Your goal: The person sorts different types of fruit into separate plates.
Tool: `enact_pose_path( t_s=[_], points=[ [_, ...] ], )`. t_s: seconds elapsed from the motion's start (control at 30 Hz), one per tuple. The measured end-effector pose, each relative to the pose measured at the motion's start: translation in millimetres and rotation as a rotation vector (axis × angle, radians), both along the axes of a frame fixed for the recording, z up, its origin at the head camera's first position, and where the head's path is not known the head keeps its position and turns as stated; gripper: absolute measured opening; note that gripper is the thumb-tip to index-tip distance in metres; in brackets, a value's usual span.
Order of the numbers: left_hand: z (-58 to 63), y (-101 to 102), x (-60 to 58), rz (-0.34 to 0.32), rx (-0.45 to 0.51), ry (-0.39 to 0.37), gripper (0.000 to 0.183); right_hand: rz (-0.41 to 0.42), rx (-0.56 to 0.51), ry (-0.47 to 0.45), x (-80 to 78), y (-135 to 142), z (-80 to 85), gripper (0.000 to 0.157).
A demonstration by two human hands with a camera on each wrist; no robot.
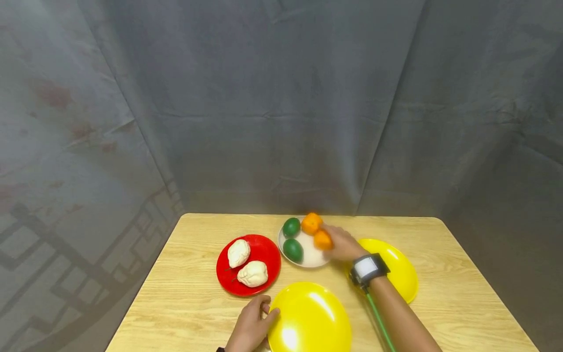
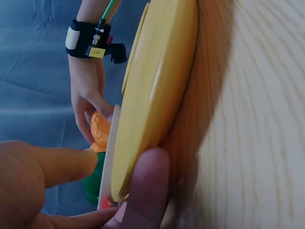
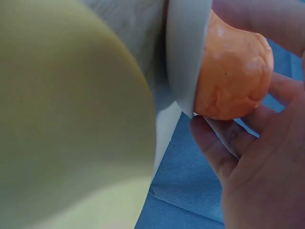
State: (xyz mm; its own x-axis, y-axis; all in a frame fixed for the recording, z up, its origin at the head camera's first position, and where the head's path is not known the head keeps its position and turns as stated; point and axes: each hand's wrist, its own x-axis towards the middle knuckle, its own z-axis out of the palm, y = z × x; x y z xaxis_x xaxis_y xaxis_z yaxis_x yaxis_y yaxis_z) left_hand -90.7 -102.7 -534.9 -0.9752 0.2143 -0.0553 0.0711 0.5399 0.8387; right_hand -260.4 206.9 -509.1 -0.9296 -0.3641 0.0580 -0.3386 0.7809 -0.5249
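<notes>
On a white plate (image 1: 308,260) at the back lie two lumpy orange fruits and two smooth green oval ones. My right hand (image 1: 343,243) has its fingers curled round the nearer orange fruit (image 1: 323,240), at the plate's right side. Close up in the right wrist view, that orange fruit (image 3: 233,71) sits against the plate's rim with fingers around it. At the front, my left hand (image 1: 251,322) pinches the left rim of a yellow plate (image 1: 310,318). The left wrist view has the thumb (image 2: 150,183) at this plate's edge and the index finger stretched out.
A red plate (image 1: 270,261) with two wrinkled white pepper-like pieces (image 1: 252,274) stands left of the white plate. Another yellow plate (image 1: 402,274) lies to the right, partly beneath my right forearm. A green cable (image 1: 380,320) runs along that forearm. Grey cloth hangs behind the wooden table.
</notes>
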Motion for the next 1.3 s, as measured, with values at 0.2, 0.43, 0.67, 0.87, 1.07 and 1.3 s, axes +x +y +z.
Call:
enact_pose_path(
  t_s=[0.2,0.43,0.67,0.87,1.07,1.3],
  points=[
    [-5.5,1.7,-2.9,-0.037,0.028,0.044,0.022,-0.002,0.060,0.040,0.1,-1.5,-4.5,0.093],
    [-7.8,0.5,-4.4,-0.042,0.004,0.080,0.013,0.005,0.089,0.124,-2.0,-4.1,-8.7,0.090],
    [-7.4,-1.0,-6.2,-0.043,0.100,0.014,0.014,-0.038,0.003,0.080,6.3,-3.7,12.7,0.079],
    [-7.7,-1.4,-9.0,-0.037,0.129,-0.027,0.015,0.065,-0.089,0.164,27.9,-15.6,49.6,0.071],
    [-8.6,-1.4,-9.8,-0.047,0.188,-0.056,0.017,0.299,-0.083,0.169,77.2,-39.3,62.6,0.064],
    [-8.7,-1.2,-10.5,-0.057,0.250,-0.112,0.019,0.492,-0.003,0.057,129.5,-62.5,36.1,0.061]
  ],
)
